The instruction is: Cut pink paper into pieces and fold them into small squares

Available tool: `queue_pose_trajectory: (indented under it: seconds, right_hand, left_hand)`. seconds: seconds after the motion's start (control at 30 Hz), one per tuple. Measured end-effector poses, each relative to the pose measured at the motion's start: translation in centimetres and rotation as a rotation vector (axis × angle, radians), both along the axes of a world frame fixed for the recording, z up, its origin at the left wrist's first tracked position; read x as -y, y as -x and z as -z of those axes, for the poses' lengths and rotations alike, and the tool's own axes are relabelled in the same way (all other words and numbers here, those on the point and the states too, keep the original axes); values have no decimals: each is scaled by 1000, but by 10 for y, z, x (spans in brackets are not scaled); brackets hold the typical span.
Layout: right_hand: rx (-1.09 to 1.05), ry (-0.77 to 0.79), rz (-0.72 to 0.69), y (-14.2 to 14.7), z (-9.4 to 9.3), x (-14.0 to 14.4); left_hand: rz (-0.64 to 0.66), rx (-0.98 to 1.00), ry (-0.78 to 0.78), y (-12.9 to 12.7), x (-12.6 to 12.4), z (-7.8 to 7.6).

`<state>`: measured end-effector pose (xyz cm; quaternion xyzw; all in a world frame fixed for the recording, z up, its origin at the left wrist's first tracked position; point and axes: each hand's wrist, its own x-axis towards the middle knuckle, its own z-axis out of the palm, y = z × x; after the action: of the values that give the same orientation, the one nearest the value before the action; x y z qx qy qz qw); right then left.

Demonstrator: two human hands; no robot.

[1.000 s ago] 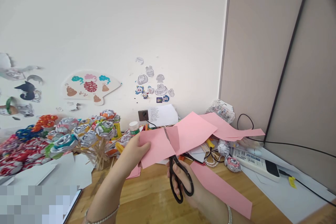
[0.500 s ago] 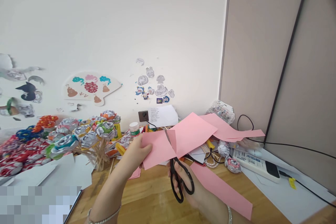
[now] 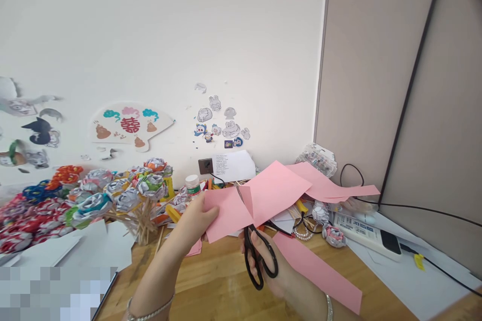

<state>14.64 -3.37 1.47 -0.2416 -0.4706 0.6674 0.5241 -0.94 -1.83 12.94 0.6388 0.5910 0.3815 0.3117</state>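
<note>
Two hands share one pink sheet (image 3: 263, 195), held up over the wooden desk (image 3: 211, 281). Left hand (image 3: 196, 220) pinches its left edge, thumb on top; right hand (image 3: 263, 261) has fingers threaded through the black scissors (image 3: 258, 256), blades buried in the cut. Best kept taut, with small bites along the slit. A pink strip (image 3: 316, 271) lies just right of the scissor fingers.

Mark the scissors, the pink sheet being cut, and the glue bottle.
scissors (image 3: 259, 261), head view, on the black handle loops.
pink sheet (image 3: 278, 188), head view, on its flat right half.
glue bottle (image 3: 192, 184), head view, on its white cap.
</note>
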Motion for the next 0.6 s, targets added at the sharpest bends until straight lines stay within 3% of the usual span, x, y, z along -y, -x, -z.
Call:
queue_pose_trajectory:
  seconds: [0.3, 0.6]
  right_hand:
    - [-3, -12, -28, -2, -4, 0]
    - [35, -34, 0, -3, -4, 0]
  left_hand:
    - [59, 29, 9, -2, 2, 0]
    - [22, 33, 22, -3, 4, -4]
